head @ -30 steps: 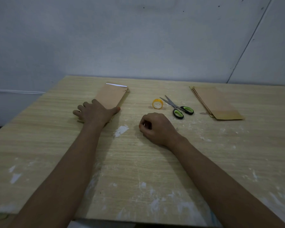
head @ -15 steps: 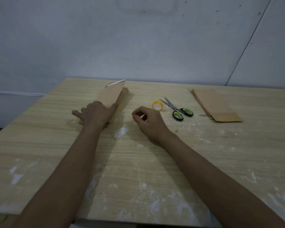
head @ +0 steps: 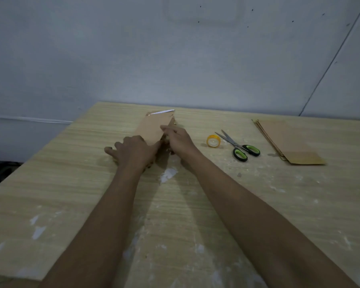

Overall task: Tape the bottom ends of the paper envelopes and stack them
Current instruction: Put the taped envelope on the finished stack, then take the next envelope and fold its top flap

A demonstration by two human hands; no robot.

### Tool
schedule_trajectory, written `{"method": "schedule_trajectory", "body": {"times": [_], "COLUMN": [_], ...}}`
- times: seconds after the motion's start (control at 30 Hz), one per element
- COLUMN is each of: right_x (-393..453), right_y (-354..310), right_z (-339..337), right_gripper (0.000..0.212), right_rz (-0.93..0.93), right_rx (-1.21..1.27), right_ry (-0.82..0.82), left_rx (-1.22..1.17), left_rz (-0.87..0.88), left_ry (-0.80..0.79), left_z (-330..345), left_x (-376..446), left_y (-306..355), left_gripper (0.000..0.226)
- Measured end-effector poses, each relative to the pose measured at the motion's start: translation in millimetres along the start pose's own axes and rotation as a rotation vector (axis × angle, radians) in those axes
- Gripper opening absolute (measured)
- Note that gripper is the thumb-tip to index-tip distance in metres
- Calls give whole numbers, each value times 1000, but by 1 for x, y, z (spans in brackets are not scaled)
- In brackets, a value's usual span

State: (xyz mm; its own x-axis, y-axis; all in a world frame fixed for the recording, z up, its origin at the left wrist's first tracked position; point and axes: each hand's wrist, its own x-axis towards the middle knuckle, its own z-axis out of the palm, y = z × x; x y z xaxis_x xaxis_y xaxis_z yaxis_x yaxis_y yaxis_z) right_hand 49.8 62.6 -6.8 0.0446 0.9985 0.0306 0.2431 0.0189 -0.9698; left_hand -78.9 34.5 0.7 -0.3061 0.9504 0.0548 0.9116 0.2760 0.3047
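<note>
On the worktop, the left hand presses flat on the near end of the top envelope, whose right edge the right hand pinches and tilts up. Further right lie the tape roll, scissors and another envelope pile. If the pinch slips, I think the pile beneath could skew.

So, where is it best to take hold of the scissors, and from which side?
Grip the scissors by the green-lined handles, coming from the near side with the right hand: the handles point toward the person, the blades away toward the tape.
</note>
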Motion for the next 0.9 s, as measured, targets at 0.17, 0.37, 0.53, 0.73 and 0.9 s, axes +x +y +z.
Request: {"method": "schedule_trajectory", "body": {"times": [0.17,0.37,0.53,0.73,0.9], "right_x": [7,3,-11,-51,-79], "right_y": [6,6,8,14,25], "right_z": [2,-3,-22,-65,-108], "right_gripper": [25,8,11,13,18], "right_rz": [-43,-166,-172,-183,-146], "right_rx": [9,49,74,50,17], "right_ry": [119,291,263,139,57], "left_rx": [-73,-382,-730,-1002,-1135], "left_rz": [11,70,210,115,128], "left_ry": [-25,197,232,100,-54], "left_z": [-7,-8,-3,1,12], "left_x": [1,6,12,6,1], "left_y": [-1,-6,-8,8,15], "left_gripper": [97,65,45,57,43]}}
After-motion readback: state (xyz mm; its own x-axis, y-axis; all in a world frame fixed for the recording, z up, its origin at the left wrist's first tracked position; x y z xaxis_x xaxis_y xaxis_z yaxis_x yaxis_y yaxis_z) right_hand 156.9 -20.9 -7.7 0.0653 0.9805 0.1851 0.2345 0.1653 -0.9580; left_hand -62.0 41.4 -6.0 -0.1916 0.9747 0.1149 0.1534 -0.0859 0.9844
